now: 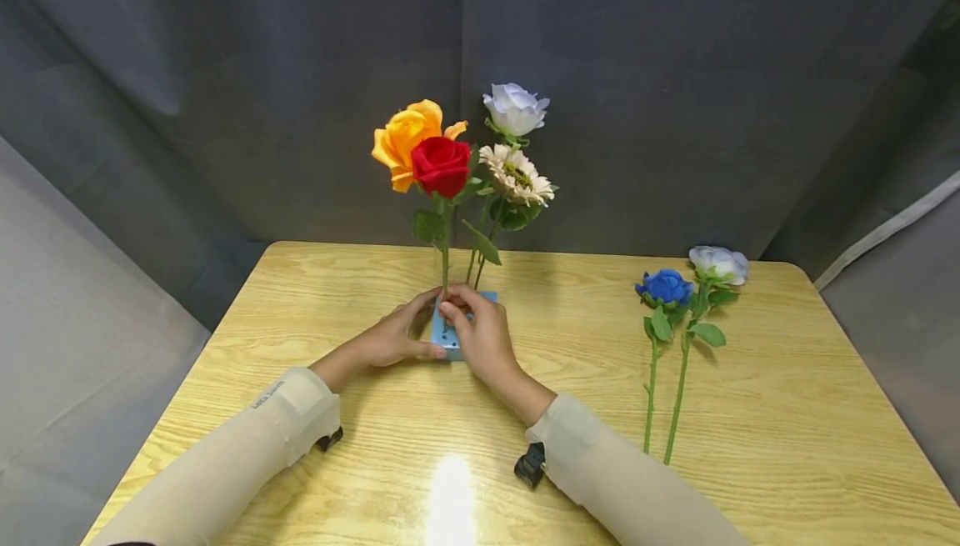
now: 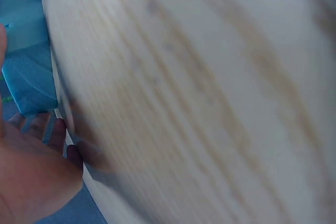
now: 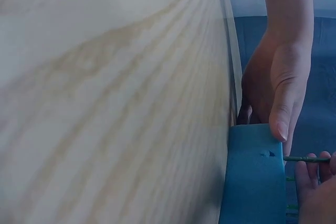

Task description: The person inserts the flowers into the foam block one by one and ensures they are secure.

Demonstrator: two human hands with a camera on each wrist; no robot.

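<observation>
A light-blue foam block point(image 1: 454, 353) with several holes in its top lies at the middle of the table. My left hand point(image 1: 386, 341) holds it from the left, its thumb at the near end; in the right wrist view that thumb presses the corner of the block point(image 3: 254, 182). My right hand point(image 1: 486, 339) pinches the lower stem of a red rose point(image 1: 442, 166), upright over the block; whether the tip is inside a hole is unclear. Behind it stand an orange rose point(image 1: 405, 136), a pale white rose point(image 1: 516, 109) and a cream daisy-like flower point(image 1: 516, 176), their stem bases partly hidden by my hands.
On the right of the wooden table point(image 1: 585, 363) lie a blue rose point(image 1: 666, 286) and a pale bluish-white rose point(image 1: 718, 264), stems toward me. A dark grey curtain point(image 1: 637, 96) hangs behind the table's far edge.
</observation>
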